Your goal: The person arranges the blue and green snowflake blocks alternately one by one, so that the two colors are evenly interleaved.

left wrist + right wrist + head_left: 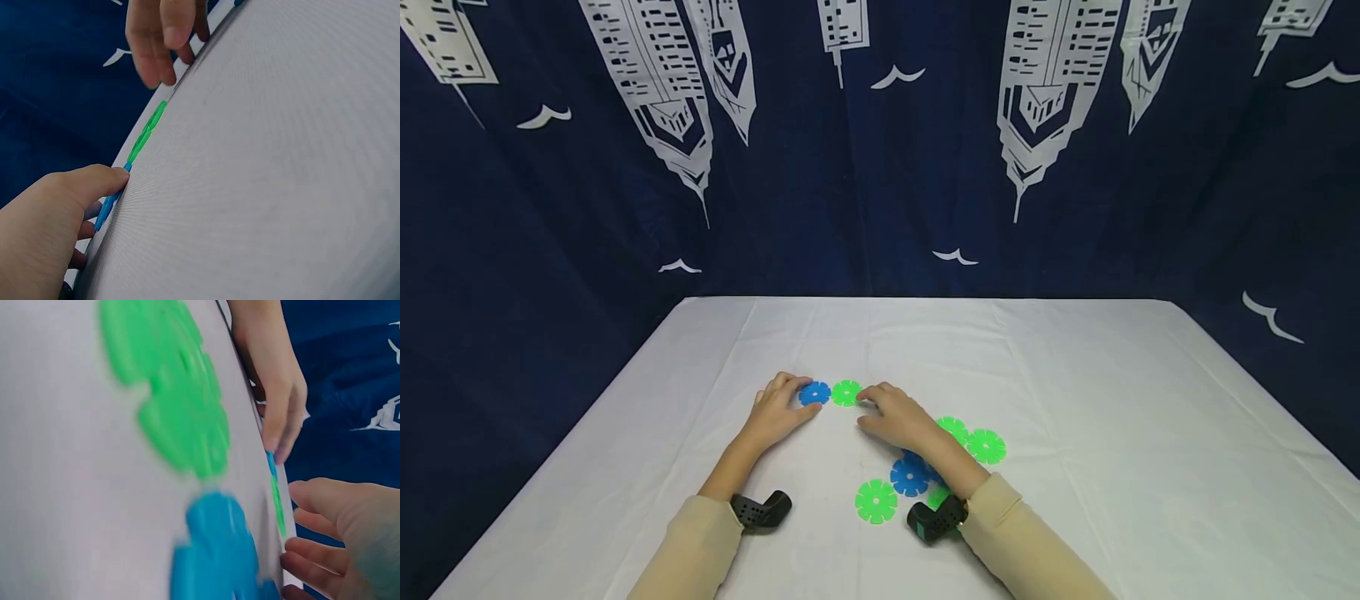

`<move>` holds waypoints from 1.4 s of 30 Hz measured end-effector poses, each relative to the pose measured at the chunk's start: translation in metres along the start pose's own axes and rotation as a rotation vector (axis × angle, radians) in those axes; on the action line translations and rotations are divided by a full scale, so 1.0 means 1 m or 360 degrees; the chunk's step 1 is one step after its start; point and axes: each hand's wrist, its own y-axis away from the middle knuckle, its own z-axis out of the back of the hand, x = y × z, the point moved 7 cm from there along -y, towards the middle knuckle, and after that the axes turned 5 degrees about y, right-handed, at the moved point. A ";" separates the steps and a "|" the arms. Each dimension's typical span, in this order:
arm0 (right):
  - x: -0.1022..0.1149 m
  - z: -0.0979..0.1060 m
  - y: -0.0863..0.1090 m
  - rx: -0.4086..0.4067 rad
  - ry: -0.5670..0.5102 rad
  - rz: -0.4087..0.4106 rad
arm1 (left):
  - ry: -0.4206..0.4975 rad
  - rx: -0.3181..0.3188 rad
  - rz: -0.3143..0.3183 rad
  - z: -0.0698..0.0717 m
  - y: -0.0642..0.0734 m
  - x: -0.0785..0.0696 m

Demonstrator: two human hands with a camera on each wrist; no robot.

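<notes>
A blue notched building disc [815, 393] lies on the white table, edge to edge with a green notched disc [847, 393]. My left hand [781, 412] holds the blue disc by its rim, fingertips at the far side and thumb at the near side. In the left wrist view the thumb [112, 179] presses on that disc's edge. Just right of the green disc is my right hand [895, 414], its fingers loosely spread with nothing between them. The right wrist view shows this right hand [337, 534] beside the green disc, thumb and fingers apart.
Beneath and around the right forearm lie more discs: a blue one [910, 476], a green one [876, 502] nearer me, and a green one [987, 447] to the right. A dark blue printed curtain [865, 183] hangs behind the table's far edge.
</notes>
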 end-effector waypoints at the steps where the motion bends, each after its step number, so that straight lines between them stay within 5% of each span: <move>1: -0.002 0.002 0.002 0.0005 0.0012 0.0005 | 0.0004 -0.0001 0.0001 0.000 0.000 0.000; 20: -0.053 0.030 0.044 0.0137 0.0012 0.0060 | 0.0002 -0.0009 -0.0010 0.002 -0.002 0.000; 42: -0.069 0.019 0.054 0.0211 -0.0123 -0.0034 | -0.0012 0.0004 0.0005 0.000 0.000 -0.001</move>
